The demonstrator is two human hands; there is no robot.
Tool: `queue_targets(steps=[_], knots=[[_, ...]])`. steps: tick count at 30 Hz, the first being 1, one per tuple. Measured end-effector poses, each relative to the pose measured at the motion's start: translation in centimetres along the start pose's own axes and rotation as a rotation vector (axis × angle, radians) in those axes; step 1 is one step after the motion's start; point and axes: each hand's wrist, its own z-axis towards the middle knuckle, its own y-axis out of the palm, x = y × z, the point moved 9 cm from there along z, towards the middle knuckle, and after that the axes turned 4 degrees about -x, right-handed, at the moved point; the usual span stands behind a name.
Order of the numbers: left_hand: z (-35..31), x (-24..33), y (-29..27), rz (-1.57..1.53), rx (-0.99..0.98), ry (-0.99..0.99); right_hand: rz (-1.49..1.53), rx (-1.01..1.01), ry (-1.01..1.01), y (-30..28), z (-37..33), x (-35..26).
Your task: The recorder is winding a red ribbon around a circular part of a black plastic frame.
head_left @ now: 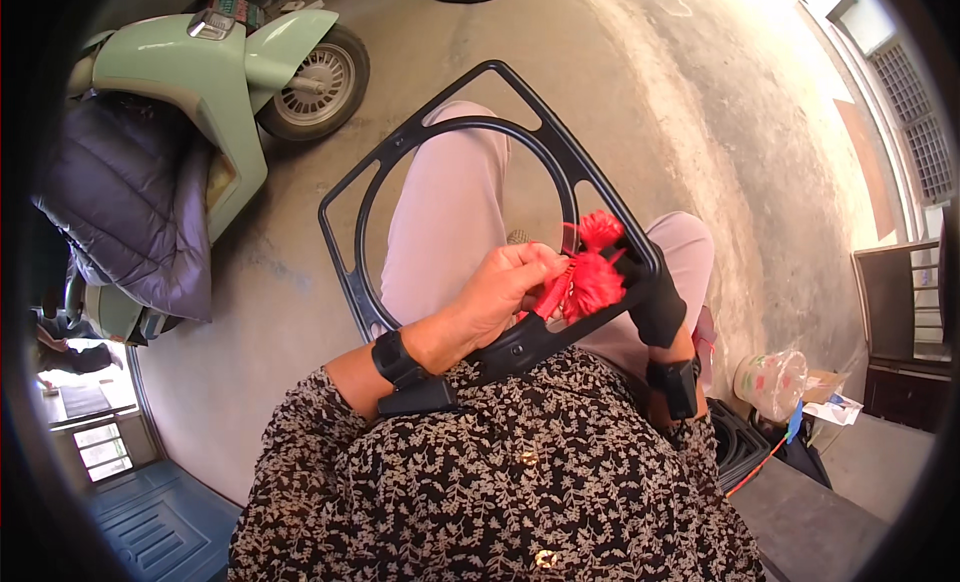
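A black plastic frame (545, 122), square outside with a big round opening, rests tilted over my lap. At its right side sits a bunch of shiny red strips (597, 285), with a smaller red tuft above it. My left hand (508, 287) reaches across the round opening, thumb and forefinger pinched on the red strips beside the bunch. My right hand (658, 304), in a dark glove, is closed round the frame's right corner; its fingers are partly hidden behind the frame and the red bunch. Both wrists wear black bands.
A pale green scooter (225, 92) draped with a dark padded cover (125, 192) stands at the left. On the right, a black crate (735, 447) holds more black pieces, near a clear plastic-wrapped roll (770, 382). A blue plastic piece (170, 522) lies at lower left.
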Motion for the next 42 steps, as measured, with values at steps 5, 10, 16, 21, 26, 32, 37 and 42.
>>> queue_targets(steps=[5,10,16,21,26,32,37,42], knots=[[-1.1,2.9,0.6,0.065,-0.005,-0.084,0.891,0.298,-0.182,-6.0,-4.3,9.2],[-1.6,2.2,-0.2,-0.007,0.019,-0.170,1.392,0.117,-0.395,-9.8,-8.1,5.7],[-0.5,0.3,0.1,-0.132,-0.017,-0.159,1.057,0.356,-0.101,-10.7,-9.6,8.4],[-0.3,0.4,0.2,-0.104,-0.023,-0.153,0.179,0.647,-0.057,-11.2,-7.3,5.8],[-0.7,-1.0,0.7,-0.120,-0.048,-0.207,0.124,0.758,-0.258,-6.7,-0.5,2.5],[-1.0,-1.7,0.5,-0.169,-0.047,-0.256,0.342,0.321,-0.039,2.5,2.5,3.1],[-0.5,-1.7,0.7,-0.266,0.006,-0.161,1.131,-0.302,-0.180,6.3,2.1,-1.7],[-0.6,-2.2,0.0,-0.102,-0.016,-0.160,1.181,-0.469,-0.381,6.7,2.3,-3.4]])
